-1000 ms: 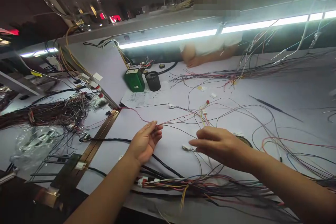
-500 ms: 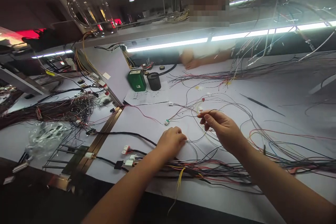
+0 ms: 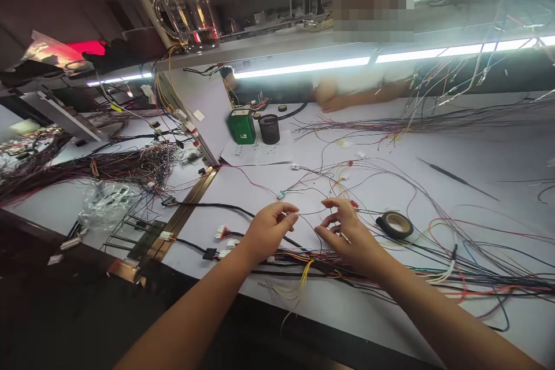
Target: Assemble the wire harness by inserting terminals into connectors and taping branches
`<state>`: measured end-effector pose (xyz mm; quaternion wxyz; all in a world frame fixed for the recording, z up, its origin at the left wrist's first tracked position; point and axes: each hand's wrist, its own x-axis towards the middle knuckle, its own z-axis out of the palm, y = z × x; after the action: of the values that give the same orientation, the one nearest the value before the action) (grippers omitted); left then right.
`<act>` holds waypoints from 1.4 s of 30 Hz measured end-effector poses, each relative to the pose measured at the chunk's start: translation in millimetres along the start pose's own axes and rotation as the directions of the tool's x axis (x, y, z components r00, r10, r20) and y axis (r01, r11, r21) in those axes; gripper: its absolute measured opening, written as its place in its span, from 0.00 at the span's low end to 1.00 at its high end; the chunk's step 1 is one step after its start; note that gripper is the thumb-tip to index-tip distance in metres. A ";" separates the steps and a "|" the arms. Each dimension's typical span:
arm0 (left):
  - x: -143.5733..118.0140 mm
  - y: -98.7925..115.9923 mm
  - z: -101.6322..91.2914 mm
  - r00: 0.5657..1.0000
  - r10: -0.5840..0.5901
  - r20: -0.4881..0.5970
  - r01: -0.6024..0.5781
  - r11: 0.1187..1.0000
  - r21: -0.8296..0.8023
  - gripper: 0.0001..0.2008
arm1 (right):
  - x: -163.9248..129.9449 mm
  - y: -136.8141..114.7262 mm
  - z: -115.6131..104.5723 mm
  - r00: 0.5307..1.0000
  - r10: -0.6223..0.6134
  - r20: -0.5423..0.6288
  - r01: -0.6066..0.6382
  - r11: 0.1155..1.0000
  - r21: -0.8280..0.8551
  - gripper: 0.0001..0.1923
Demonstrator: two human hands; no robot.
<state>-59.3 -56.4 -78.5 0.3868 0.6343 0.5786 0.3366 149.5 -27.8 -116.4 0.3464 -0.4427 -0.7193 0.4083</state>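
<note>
My left hand (image 3: pixel 267 230) is over the wiring, thumb and forefinger closed at the end of a thin dark wire (image 3: pixel 309 221) that runs right toward my other hand. Facing it, my right hand (image 3: pixel 347 236) has its fingers curved and thumb apart, with nothing visible gripped between them. Below both hands lies a thick wire harness (image 3: pixel 321 269) with a yellow wire bundle (image 3: pixel 306 274) hanging off it. A roll of black tape (image 3: pixel 396 225) rests right of my right hand. Beyond the hands, a small white-and-teal connector (image 3: pixel 281 194) and a white connector (image 3: pixel 296 167) lie on thin wires.
A green box (image 3: pixel 243 127) and a black mesh cup (image 3: pixel 269 130) stand at the back. Tweezers (image 3: pixel 457 178) lie at right. To the left are a metal strip (image 3: pixel 186 208), a pronged fixture (image 3: pixel 145 240) and a plastic bag (image 3: pixel 106 203). Across the bench is a co-worker's arm (image 3: pixel 368 98).
My right hand has lowered and its fingers have parted. My left hand has lifted slightly, pinching the wire. The tape roll, hidden before, now shows. The view has shifted a little left.
</note>
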 end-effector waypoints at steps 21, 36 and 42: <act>-53.8 -18.4 50.6 0.909 0.357 0.215 -0.408 0.657 0.634 0.12 | 32.5 -3.4 -108.2 0.823 -0.122 -0.554 0.014 0.981 -0.194 0.18; -50.3 16.4 51.4 0.991 0.060 0.120 -0.109 0.880 0.463 0.12 | 33.7 -12.0 -14.1 0.954 -0.062 0.294 0.191 0.882 -0.432 0.12; -27.9 15.9 45.8 0.977 -0.026 0.211 -0.077 0.880 0.468 0.13 | -16.3 -25.9 -38.1 0.963 0.109 0.248 -0.163 0.964 0.212 0.10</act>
<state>-14.5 -89.3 -85.6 0.2747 0.7491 0.5906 0.1209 179.1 -39.2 -79.3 0.2789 -0.3969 -0.6706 0.5612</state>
